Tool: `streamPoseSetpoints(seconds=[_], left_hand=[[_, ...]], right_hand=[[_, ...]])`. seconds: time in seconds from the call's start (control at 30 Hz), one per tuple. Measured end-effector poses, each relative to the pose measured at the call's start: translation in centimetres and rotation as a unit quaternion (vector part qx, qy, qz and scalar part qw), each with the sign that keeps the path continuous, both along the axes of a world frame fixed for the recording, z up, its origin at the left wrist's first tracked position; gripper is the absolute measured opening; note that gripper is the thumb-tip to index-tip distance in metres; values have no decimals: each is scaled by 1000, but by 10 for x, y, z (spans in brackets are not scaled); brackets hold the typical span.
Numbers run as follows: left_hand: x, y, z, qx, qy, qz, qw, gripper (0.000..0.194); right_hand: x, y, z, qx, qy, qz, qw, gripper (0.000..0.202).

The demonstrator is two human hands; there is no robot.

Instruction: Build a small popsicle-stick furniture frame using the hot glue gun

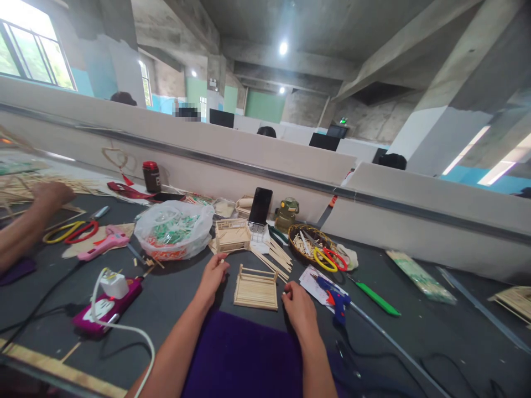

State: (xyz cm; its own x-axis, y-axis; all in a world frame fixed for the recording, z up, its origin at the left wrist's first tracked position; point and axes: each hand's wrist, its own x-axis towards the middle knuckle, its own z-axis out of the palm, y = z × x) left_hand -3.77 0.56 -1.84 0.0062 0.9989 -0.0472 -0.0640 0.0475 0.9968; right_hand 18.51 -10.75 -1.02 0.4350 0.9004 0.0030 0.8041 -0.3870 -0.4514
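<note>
A small frame of wooden sticks [256, 290] with a raised rail at its back lies on the dark table between my hands. My left hand [213, 276] is to its left, fingers curled together; whatever they hold is too small to make out. To the right of the frame rests my right hand [297, 303], its fingers bent and partly hidden. A larger stick structure [232, 235] stands behind my left hand, with loose sticks [279, 255] beside it. The blue glue gun [338, 298] lies right of my right hand on paper.
Around are a plastic bag [174, 229], phone [260, 206], green bottle [286, 214], basket [296, 249], green cutter [377, 298], pink glue gun [105, 242] and power strip [108, 309] with a white cable. Another person's hand [53, 196] is at the far left.
</note>
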Motion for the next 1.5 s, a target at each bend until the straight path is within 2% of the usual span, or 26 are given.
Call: streamPoseSetpoints(seconds=[0.1, 0.17, 0.27, 0.4, 0.5, 0.57, 0.7, 0.8, 0.93, 1.0, 1.07, 1.13, 1.3, 1.37, 1.5], left_hand=[[0, -1, 7, -24, -130, 16, 991, 34], [0, -3, 12, -16, -173, 29, 984, 37], [-1, -6, 16, -11, -179, 25, 984, 38], [-3, -9, 22, -28, -158, 9, 987, 41], [-3, -10, 26, -30, -151, 3, 988, 43], [-3, -11, 29, -29, -146, -12, 989, 43], [-4, -15, 36, -33, -147, -77, 986, 43], [-4, -21, 44, -17, -147, -124, 981, 39], [-4, -30, 54, -1, -131, -213, 968, 32], [-2, -34, 57, 6, -121, -259, 958, 28], [2, -37, 58, 7, -126, -289, 949, 26], [6, -40, 57, 0, -146, -293, 945, 26], [8, -43, 55, -10, -176, -297, 939, 25], [3, -37, 55, -4, -206, -256, 944, 23], [-13, -20, 53, -11, -288, -116, 951, 28]], right_hand=[[0, 0, 2, 3, 0, -2, 1000, 10], [2, 3, 10, 23, -7, -11, 1000, 12], [5, 15, 28, 46, -47, -21, 998, 19], [15, 35, 56, 30, -79, 4, 996, 18], [16, 41, 73, 61, -57, 8, 997, 18], [7, 39, 79, 99, -5, 20, 995, 18], [-35, 26, 77, 183, 143, 82, 969, 24], [-66, 19, 71, 209, 185, 113, 954, 23], [-82, 15, 68, 248, 249, 124, 928, 38], [-82, 12, 68, 271, 282, 135, 910, 32], [-83, 7, 67, 278, 301, 129, 903, 22], [-87, 1, 65, 274, 337, 101, 895, 22], [-104, -11, 58, 266, 493, 44, 827, 34], [-101, -22, 55, 255, 473, 31, 843, 38], [-60, -62, 46, 224, 263, -20, 938, 36]])
